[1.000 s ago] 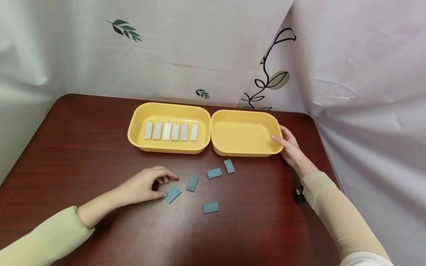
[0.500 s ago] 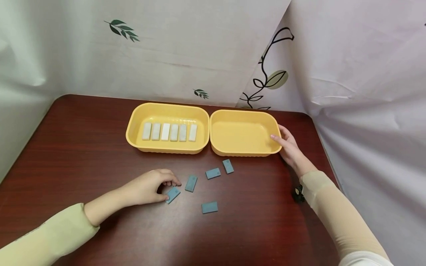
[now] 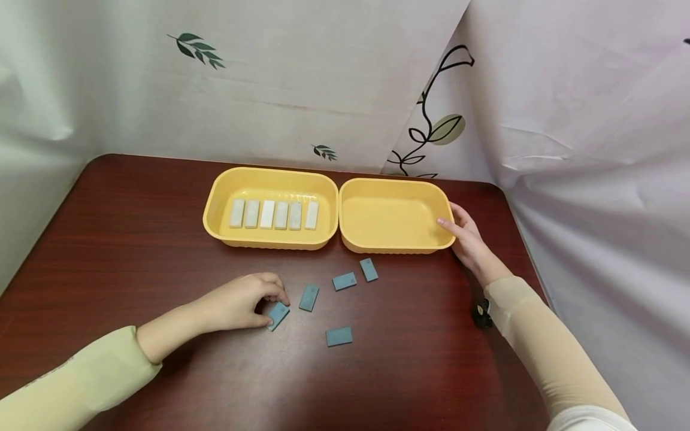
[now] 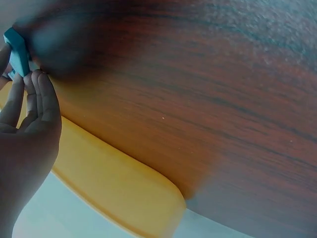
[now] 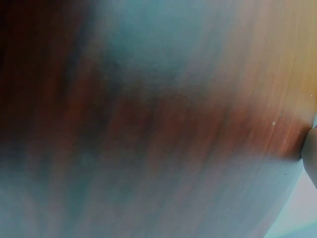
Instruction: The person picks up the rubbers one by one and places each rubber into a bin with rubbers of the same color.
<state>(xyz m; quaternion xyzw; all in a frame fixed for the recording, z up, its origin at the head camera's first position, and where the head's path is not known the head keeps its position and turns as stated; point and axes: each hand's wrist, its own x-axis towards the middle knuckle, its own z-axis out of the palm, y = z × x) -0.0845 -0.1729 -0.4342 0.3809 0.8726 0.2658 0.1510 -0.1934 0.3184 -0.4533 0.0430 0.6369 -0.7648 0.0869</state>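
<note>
In the head view my left hand pinches a flat blue-grey rectangular block between thumb and fingertips, low over the table. The left wrist view has the same block at its upper left, between the fingers. Several more blue-grey blocks lie scattered to the right, the closest block just past the fingertips. My right hand grips the right end of a yellow plastic tub, thumb over the rim and the other fingers mostly hidden outside. Only a bit of that hand enters the right wrist view.
A second yellow tub stands against the first on its left, with several pale blocks in a row inside. Both are near the back edge of the dark red-brown table. Patterned sheeting hangs behind. A small black item lies by the right forearm.
My left hand has moved slightly right, and its fingertips have closed in on the blue-grey block, which has turned a little. The right hand keeps its hold on the tub.
</note>
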